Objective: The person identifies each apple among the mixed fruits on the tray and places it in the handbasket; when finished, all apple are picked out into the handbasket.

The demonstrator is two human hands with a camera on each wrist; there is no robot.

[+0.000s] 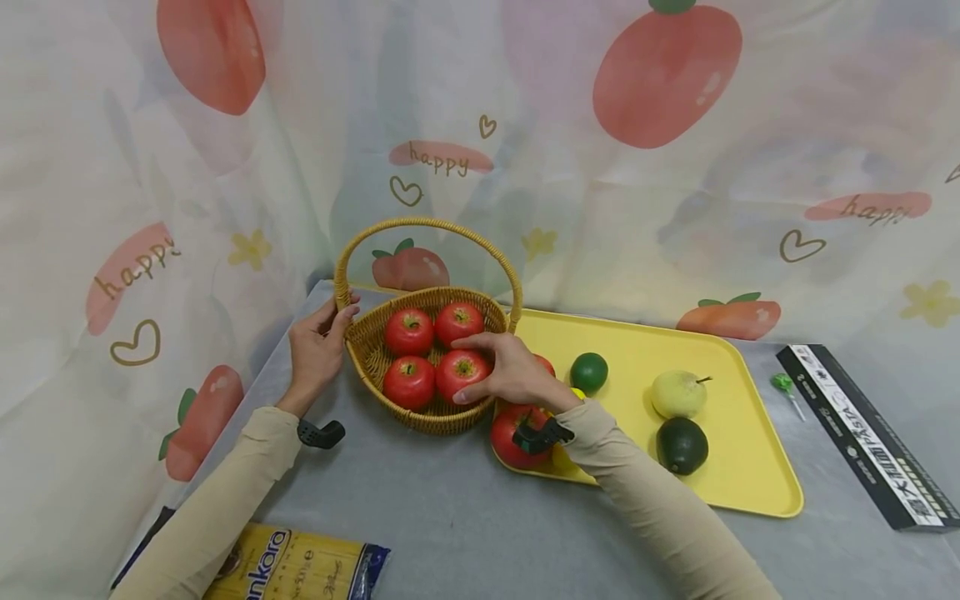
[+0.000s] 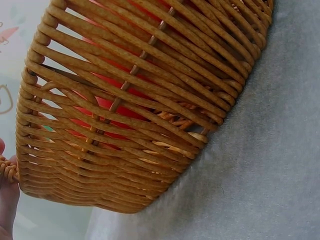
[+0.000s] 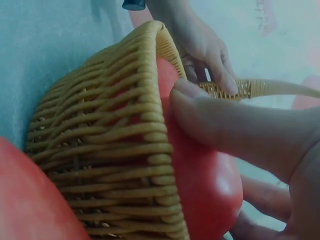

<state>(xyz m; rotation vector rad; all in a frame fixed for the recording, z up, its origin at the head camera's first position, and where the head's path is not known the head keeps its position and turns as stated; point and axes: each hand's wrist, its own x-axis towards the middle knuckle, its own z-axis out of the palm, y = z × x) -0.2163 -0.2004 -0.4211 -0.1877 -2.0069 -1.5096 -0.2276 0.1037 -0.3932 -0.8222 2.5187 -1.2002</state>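
Note:
A wicker basket [image 1: 427,423] with a tall arched handle [image 1: 427,223] stands on the grey cloth and holds several red apples. My left hand [image 1: 318,350] pinches the handle's left base between thumb and fingers; the left wrist view shows mostly the basket's woven side [image 2: 125,115]. Inside the basket at front right, my right hand [image 1: 517,367] grips a red apple [image 1: 459,373], thumb on the near side and fingers over the far side. In the right wrist view this apple [image 3: 207,185] rises above the rim. Another red apple [image 1: 513,437] lies below my right wrist.
Right of the basket lies a yellow tray [image 1: 720,492] with a dark green avocado [image 1: 682,446], a pale pear [image 1: 678,393], a small green fruit [image 1: 588,372] and partly hidden yellow fruit. A black box [image 1: 862,433], a green lollipop [image 1: 782,383] and a spaghetti pack [image 1: 300,567] lie around.

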